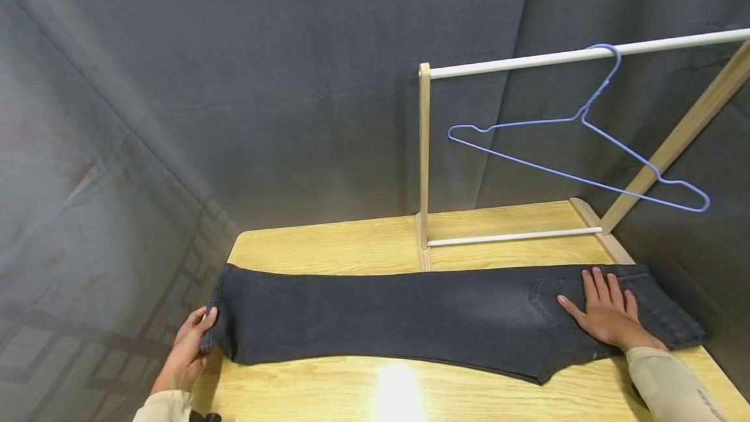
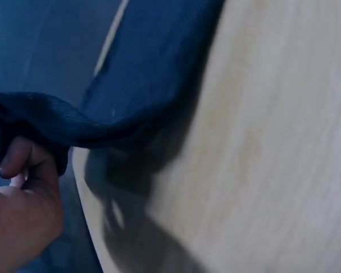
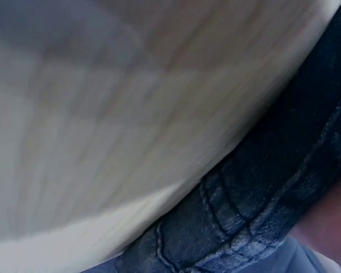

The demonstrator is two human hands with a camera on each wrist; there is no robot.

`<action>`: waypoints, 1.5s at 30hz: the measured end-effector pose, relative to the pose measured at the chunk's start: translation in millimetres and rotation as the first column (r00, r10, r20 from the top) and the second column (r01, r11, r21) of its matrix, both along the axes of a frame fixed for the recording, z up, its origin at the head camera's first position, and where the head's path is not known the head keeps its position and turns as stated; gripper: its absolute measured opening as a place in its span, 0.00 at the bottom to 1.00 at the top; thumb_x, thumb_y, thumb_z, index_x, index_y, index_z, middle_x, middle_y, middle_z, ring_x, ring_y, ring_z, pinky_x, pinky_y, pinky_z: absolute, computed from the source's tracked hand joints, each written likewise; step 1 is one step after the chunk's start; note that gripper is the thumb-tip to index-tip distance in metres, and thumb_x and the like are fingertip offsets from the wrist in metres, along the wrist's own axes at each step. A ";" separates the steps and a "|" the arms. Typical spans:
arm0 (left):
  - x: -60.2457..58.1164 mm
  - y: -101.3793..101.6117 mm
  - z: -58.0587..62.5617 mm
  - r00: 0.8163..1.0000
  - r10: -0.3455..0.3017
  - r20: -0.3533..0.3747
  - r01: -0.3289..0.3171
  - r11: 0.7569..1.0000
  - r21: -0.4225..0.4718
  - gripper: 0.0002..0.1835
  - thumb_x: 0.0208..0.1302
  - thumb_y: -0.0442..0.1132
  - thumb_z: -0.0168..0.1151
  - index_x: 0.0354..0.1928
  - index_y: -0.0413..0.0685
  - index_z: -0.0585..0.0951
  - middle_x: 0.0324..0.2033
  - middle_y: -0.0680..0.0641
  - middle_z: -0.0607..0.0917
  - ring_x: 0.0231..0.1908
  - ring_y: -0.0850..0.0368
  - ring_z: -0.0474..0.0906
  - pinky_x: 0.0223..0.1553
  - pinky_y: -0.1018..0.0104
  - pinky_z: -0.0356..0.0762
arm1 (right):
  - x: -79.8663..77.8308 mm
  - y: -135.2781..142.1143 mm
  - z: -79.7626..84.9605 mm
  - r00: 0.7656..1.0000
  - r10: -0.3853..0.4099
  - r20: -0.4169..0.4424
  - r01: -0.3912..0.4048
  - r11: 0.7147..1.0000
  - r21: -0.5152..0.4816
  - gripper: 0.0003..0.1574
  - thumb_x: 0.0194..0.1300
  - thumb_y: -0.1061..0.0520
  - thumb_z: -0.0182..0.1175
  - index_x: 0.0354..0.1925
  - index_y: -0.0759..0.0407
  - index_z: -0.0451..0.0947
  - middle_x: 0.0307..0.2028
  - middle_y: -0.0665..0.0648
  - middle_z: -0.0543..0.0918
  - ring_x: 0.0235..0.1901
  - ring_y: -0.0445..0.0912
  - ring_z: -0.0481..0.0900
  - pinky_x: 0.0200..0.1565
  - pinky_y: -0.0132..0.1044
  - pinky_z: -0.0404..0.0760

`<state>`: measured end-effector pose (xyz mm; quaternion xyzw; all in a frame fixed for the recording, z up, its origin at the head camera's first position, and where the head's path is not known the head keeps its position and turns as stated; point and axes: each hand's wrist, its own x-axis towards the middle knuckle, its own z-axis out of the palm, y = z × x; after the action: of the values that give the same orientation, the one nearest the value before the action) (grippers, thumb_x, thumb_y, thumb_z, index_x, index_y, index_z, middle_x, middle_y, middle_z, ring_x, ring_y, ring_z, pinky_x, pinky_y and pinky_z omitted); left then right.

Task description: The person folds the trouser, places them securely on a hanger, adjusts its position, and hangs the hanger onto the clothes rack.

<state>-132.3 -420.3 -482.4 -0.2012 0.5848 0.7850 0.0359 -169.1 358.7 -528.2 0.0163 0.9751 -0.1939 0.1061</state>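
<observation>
Dark jeans, folded lengthwise, lie across the wooden table with the waist on the right and the leg hems on the left. My left hand pinches the hem at the left end between thumb and fingers; in the left wrist view that hem is lifted off the tabletop. Over the back pocket near the waist, my right hand rests flat with its fingers spread. The right wrist view shows stitched seams of the jeans along the table and only a blurred bit of the hand.
Behind the jeans stands a small rack with wooden posts and a white top rail. A blue wire hanger hangs from the rail. Grey curtains close in the back and sides of the table.
</observation>
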 end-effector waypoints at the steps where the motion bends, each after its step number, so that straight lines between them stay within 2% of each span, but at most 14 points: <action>1: -0.1 2.0 2.8 0.999 0.006 -0.031 -0.005 1.000 0.025 0.05 0.70 0.41 0.52 0.40 0.64 0.74 0.28 0.62 0.84 0.26 0.68 0.82 0.25 0.74 0.80 | -0.2 -1.9 0.8 1.000 -0.001 0.012 0.001 1.000 -0.004 0.65 0.66 0.24 0.37 0.72 0.69 0.22 0.69 0.74 0.19 0.66 0.70 0.12 0.59 0.73 0.19; 6: -2.0 12.6 18.3 0.993 -0.009 -0.116 0.017 0.998 0.066 0.07 0.72 0.40 0.48 0.42 0.63 0.75 0.30 0.61 0.84 0.27 0.67 0.81 0.25 0.73 0.79 | -1.4 -11.2 4.2 0.999 -0.008 0.041 0.009 1.000 -0.023 0.66 0.66 0.24 0.38 0.71 0.70 0.21 0.69 0.73 0.17 0.65 0.70 0.11 0.59 0.72 0.15; 9: -2.8 22.9 25.4 0.985 -0.053 -0.164 0.063 0.996 0.059 0.08 0.73 0.39 0.47 0.45 0.62 0.75 0.32 0.60 0.84 0.28 0.66 0.82 0.27 0.72 0.80 | -2.1 -15.6 4.8 0.999 -0.014 0.050 0.016 0.999 -0.031 0.67 0.65 0.23 0.38 0.71 0.70 0.21 0.69 0.73 0.17 0.65 0.70 0.10 0.58 0.71 0.13; 13: -4.5 45.0 30.0 0.959 -0.143 -0.246 0.153 0.988 0.023 0.09 0.74 0.38 0.44 0.48 0.58 0.73 0.34 0.59 0.85 0.29 0.66 0.82 0.27 0.72 0.80 | -3.9 -19.8 3.7 0.999 -0.019 0.048 0.020 1.000 -0.022 0.67 0.65 0.23 0.37 0.71 0.70 0.21 0.69 0.73 0.17 0.65 0.69 0.09 0.58 0.71 0.12; 17: -9.3 72.0 32.1 0.934 -0.220 -0.282 0.225 0.974 -0.017 0.07 0.75 0.38 0.43 0.49 0.55 0.70 0.36 0.59 0.85 0.31 0.67 0.83 0.28 0.72 0.81 | -4.0 -25.6 2.5 0.999 -0.018 0.043 0.018 1.000 -0.012 0.66 0.65 0.23 0.37 0.71 0.70 0.21 0.69 0.73 0.18 0.66 0.69 0.10 0.59 0.71 0.13; 19: -11.8 84.7 32.7 0.929 -0.247 -0.274 0.244 0.969 -0.046 0.07 0.75 0.38 0.44 0.50 0.54 0.69 0.35 0.59 0.84 0.31 0.67 0.83 0.28 0.72 0.82 | -3.4 -29.8 2.7 0.999 -0.016 0.040 0.017 1.000 -0.016 0.66 0.65 0.23 0.37 0.71 0.69 0.22 0.69 0.73 0.18 0.66 0.69 0.11 0.59 0.71 0.13; 23: -13.8 108.6 33.4 0.934 -0.287 -0.214 0.266 0.956 -0.120 0.08 0.74 0.42 0.47 0.51 0.52 0.67 0.34 0.61 0.83 0.31 0.68 0.81 0.29 0.72 0.81 | -3.6 -37.9 3.7 1.000 -0.009 0.025 0.009 1.000 -0.025 0.66 0.66 0.24 0.38 0.72 0.69 0.23 0.70 0.73 0.19 0.67 0.69 0.11 0.59 0.71 0.14; 26: -13.9 128.0 31.9 0.934 -0.308 -0.179 0.285 0.948 -0.142 0.09 0.73 0.43 0.49 0.50 0.51 0.65 0.33 0.61 0.81 0.32 0.67 0.80 0.31 0.70 0.80 | -4.0 -41.4 5.5 1.000 -0.005 0.013 0.005 1.000 -0.023 0.65 0.66 0.25 0.39 0.72 0.69 0.23 0.70 0.72 0.20 0.67 0.68 0.12 0.59 0.71 0.14; 32: -10.8 180.4 18.9 0.942 -0.322 -0.099 0.305 0.940 -0.152 0.13 0.70 0.44 0.52 0.50 0.47 0.65 0.34 0.55 0.80 0.33 0.61 0.79 0.33 0.66 0.79 | -2.7 -42.2 9.4 1.000 -0.011 0.005 0.011 1.000 -0.026 0.65 0.66 0.25 0.40 0.72 0.68 0.24 0.70 0.73 0.21 0.67 0.68 0.12 0.59 0.71 0.13; 37: -10.1 221.1 6.8 0.933 -0.348 -0.090 0.330 0.928 -0.172 0.14 0.71 0.42 0.51 0.51 0.45 0.63 0.36 0.51 0.78 0.34 0.57 0.78 0.34 0.66 0.78 | -2.7 -43.3 8.1 1.000 -0.011 0.002 0.011 0.999 -0.032 0.65 0.66 0.25 0.40 0.73 0.68 0.24 0.71 0.72 0.21 0.68 0.68 0.12 0.59 0.71 0.14; 40: -9.1 240.8 1.1 0.920 -0.379 -0.105 0.354 0.915 -0.195 0.13 0.71 0.41 0.51 0.49 0.43 0.62 0.34 0.50 0.75 0.33 0.59 0.76 0.34 0.69 0.76 | -2.1 -44.8 6.7 1.000 -0.013 0.009 0.013 0.999 -0.033 0.65 0.65 0.25 0.40 0.73 0.68 0.24 0.71 0.72 0.22 0.68 0.68 0.13 0.59 0.71 0.14; 45: -5.7 266.1 -12.6 0.893 -0.444 -0.075 0.408 0.868 -0.284 0.12 0.72 0.40 0.51 0.44 0.42 0.60 0.32 0.52 0.62 0.21 0.64 0.69 0.17 0.71 0.71 | -1.0 -45.3 5.0 1.000 -0.021 0.019 0.021 0.999 -0.033 0.66 0.65 0.24 0.40 0.73 0.68 0.24 0.71 0.72 0.21 0.68 0.68 0.13 0.59 0.71 0.14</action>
<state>-138.0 -154.2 -495.0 -0.0155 0.7138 0.6858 0.1412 -170.1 313.5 -523.2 0.0266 0.9705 -0.2109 0.1133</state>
